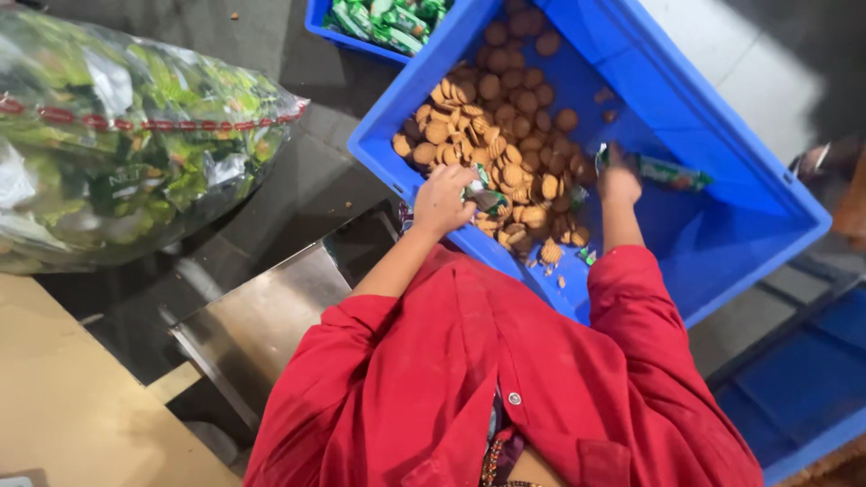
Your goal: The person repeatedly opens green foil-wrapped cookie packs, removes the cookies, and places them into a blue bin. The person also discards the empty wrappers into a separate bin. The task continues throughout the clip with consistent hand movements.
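Note:
A big blue plastic crate (pixel 722 135) lies in front of me, holding a heap of round brown biscuits (pixel 505 135). My left hand (pixel 442 200) rests at the near edge of the heap, fingers closed on a small green wrapper piece (pixel 485 197). My right hand (pixel 619 180) is inside the crate to the right of the heap and grips one end of a green biscuit packet (pixel 663 171). Both arms come out of red sleeves (pixel 505 370).
A large clear bag full of green packets (pixel 117 135) lies at the left. A second blue crate with green packets (pixel 383 22) stands at the top. A metal surface (pixel 262 325) and a tan board (pixel 72 397) sit at lower left. Another blue crate (pixel 803 388) is at lower right.

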